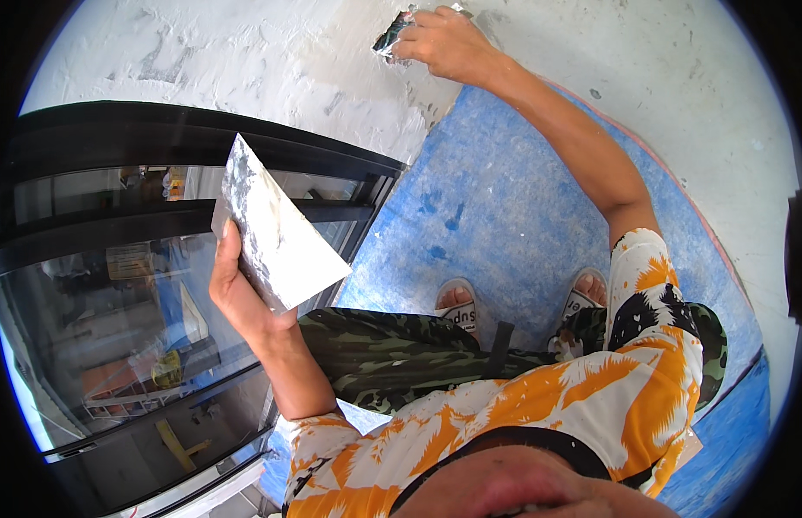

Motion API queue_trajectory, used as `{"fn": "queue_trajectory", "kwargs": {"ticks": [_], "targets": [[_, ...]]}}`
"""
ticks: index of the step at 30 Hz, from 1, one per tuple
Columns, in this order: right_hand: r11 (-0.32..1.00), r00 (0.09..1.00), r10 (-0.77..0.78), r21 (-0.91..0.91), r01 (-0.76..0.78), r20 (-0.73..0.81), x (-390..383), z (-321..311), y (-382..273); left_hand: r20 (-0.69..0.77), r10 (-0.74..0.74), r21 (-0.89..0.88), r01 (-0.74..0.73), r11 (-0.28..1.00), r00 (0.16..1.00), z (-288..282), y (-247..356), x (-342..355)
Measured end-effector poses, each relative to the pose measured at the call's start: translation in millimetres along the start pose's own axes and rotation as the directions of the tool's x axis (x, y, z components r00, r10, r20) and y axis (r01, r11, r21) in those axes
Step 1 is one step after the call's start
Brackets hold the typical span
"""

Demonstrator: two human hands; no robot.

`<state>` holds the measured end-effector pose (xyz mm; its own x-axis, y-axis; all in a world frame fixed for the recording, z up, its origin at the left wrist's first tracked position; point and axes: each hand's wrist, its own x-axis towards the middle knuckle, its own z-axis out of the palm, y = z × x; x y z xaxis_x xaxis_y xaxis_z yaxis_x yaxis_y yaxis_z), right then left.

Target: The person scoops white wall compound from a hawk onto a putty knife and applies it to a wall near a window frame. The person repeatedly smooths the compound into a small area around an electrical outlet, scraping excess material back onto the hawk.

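Observation:
My left hand grips a flat, pale plate by its edge. The plate is tilted, and grey and white smears that look like putty mark its upper left side. At the top, my right hand is at the wall with its fingers bent closed. Beside these fingers is a small, dark, shiny piece with bright, ragged edges. Whether it is a tool's blade or an opening in the wall, I cannot tell. The wall surface around it is rough, with whitish, uneven patches.
A black-framed glass window or door stands at the left, with stored things visible through it. Blue sheeting covers the floor under my sandalled feet. A pale grey surface curves along the right.

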<state>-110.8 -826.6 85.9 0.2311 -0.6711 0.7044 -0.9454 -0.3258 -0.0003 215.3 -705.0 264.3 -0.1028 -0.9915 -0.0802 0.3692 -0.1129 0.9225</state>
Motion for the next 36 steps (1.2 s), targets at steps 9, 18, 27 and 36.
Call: {"fn": "queue_trajectory", "kwargs": {"ticks": [9,18,27,36], "targets": [[0.976,0.976,0.201,0.064,-0.206,0.08,-2.1,-21.9,-11.3,-0.007,0.011,-0.025,-0.011,1.0,1.0,-7.2,0.7,0.5],[0.924,0.836,0.295,0.086,-0.373,0.463,-14.4,5.7,-25.4,0.054,-0.026,-0.031,0.028,0.999,0.998,-8.9,2.0,-1.9],[0.927,0.91,0.237,0.199,-0.317,0.341,-6.2,31.9,-12.1,-0.064,0.034,0.047,-0.031,0.998,0.997,-19.4,2.7,-14.1],[0.874,0.833,0.296,0.219,-0.433,0.467,8.3,31.0,-10.3,-0.032,0.03,0.03,-0.029,0.999,0.999,-18.8,1.9,-14.1]]}}
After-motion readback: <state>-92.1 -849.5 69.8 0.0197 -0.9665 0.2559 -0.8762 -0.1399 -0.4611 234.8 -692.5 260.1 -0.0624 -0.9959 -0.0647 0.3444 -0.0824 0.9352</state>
